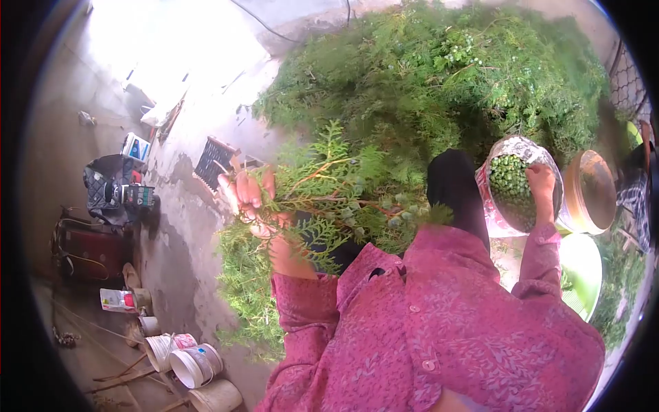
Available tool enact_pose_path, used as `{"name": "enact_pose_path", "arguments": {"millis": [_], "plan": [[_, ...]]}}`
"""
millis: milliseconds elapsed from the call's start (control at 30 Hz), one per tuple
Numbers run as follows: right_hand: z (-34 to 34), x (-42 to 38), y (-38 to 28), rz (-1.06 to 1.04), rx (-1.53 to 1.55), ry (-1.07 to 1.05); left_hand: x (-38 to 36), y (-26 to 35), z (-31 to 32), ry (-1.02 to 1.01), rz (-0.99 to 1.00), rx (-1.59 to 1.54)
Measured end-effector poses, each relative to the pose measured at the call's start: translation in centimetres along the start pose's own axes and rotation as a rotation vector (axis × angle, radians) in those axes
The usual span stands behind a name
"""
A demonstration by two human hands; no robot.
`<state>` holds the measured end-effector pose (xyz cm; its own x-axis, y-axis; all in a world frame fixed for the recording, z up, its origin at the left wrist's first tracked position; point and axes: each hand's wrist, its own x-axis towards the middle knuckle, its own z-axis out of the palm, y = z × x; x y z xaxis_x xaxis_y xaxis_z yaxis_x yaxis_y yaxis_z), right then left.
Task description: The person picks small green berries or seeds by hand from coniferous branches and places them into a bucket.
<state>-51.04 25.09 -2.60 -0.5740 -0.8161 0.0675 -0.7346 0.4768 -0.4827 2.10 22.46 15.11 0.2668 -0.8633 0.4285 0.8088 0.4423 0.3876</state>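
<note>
My left hand [250, 199] is closed round the stem of a leafy evergreen branch [336, 175], its flat scaly sprays spreading to the right across my lap. Small bluish-green cones [395, 218] sit among the sprays. On the right, my right hand [541, 184] is at the mouth of a bucket [487, 199] partly filled with small green cones [509, 177]. Its fingers are curled and pressed together at the bucket's inner right side; whatever they hold is hidden.
A large heap of cut evergreen branches [425, 75] rises ahead. Beside the bucket stand a tan tub [594, 192] and a light-green basin [583, 275]. A dark plastic crate [216, 165] lies beyond my left hand. Several white buckets [195, 365] lie at lower left.
</note>
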Motion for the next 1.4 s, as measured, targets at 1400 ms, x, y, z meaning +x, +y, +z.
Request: {"name": "enact_pose_path", "arguments": {"millis": [1400], "plan": [[1.9, -13.6, -30.5, -1.210, 0.889, 0.028, -5.0, -4.3, 1.4, 0.157, -0.792, 0.422]]}}
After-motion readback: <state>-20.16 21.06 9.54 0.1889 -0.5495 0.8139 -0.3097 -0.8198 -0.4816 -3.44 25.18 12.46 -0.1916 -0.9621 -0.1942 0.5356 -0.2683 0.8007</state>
